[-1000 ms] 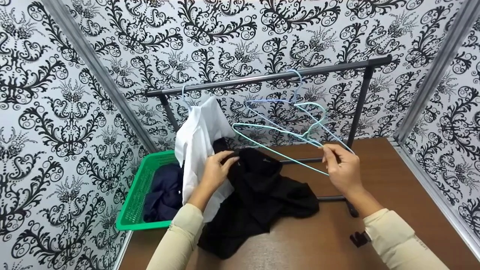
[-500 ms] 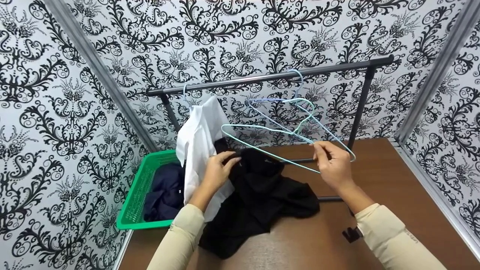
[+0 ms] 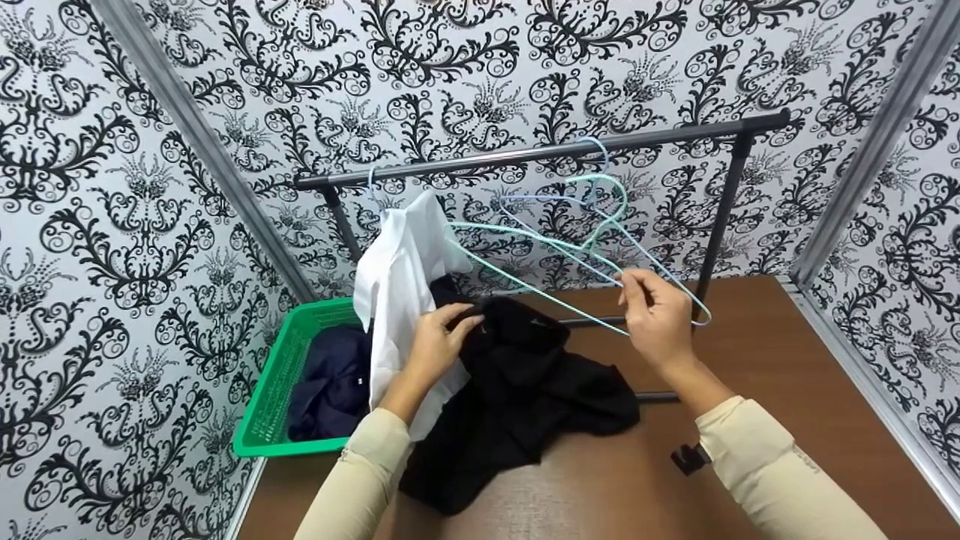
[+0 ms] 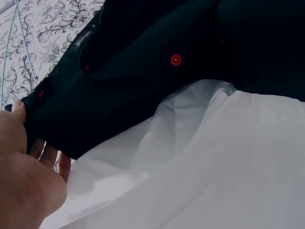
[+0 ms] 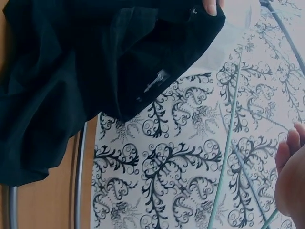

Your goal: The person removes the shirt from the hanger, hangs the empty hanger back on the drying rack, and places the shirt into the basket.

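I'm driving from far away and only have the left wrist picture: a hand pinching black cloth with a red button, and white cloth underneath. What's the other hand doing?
Observer: The right hand is holding a mint-green hanger by one of its ends.
Operator: Ooh! Are there any more clothes that I'm not seeing?
Observer: Yes, a dark blue garment lies in a green basket, off to the left in the head view.

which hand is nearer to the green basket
The left hand. It pinches the edge of the black shirt, to the right of the green basket in the head view; the right hand holds the mint-green hanger, farther right.
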`<state>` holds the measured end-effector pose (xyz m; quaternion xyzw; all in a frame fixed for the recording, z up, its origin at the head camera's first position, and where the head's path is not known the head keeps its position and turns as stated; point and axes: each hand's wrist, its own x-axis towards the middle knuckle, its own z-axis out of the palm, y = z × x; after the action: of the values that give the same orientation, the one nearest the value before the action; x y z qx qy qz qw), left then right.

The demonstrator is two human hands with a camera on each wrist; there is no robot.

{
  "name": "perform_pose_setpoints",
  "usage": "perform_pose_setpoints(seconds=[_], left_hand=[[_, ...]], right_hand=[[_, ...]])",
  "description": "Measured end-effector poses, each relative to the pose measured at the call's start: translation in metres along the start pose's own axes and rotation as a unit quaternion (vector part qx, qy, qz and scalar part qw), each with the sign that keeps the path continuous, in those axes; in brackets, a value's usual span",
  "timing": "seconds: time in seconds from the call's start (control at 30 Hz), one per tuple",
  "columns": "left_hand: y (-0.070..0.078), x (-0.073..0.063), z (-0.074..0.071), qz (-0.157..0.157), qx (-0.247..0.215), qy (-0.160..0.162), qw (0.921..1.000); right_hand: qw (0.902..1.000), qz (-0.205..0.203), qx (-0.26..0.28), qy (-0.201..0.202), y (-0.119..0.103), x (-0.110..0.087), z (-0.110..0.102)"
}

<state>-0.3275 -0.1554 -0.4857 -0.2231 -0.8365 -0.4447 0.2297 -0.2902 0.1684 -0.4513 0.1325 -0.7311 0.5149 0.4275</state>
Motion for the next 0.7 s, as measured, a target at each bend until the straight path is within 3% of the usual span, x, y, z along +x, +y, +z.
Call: perform_pose_setpoints(seconds=[0.13, 0.37, 0.7], left_hand=[[-0.001, 0.000, 0.002, 0.011, 0.007, 0.000, 0.9999], [-0.002, -0.002, 0.004, 0.010, 0.001, 0.003, 0.9999], [-0.002, -0.010, 0.011, 0.005, -0.030, -0.001, 0.9995]], right_hand=[[0.9999, 0.012, -0.012, 0.001, -0.011, 0.008, 0.007], [0.9977, 0.059, -0.006, -0.031, -0.030, 0.027, 0.026], [0.9905, 0.115, -0.046, -0.061, -0.038, 0.044, 0.052]])
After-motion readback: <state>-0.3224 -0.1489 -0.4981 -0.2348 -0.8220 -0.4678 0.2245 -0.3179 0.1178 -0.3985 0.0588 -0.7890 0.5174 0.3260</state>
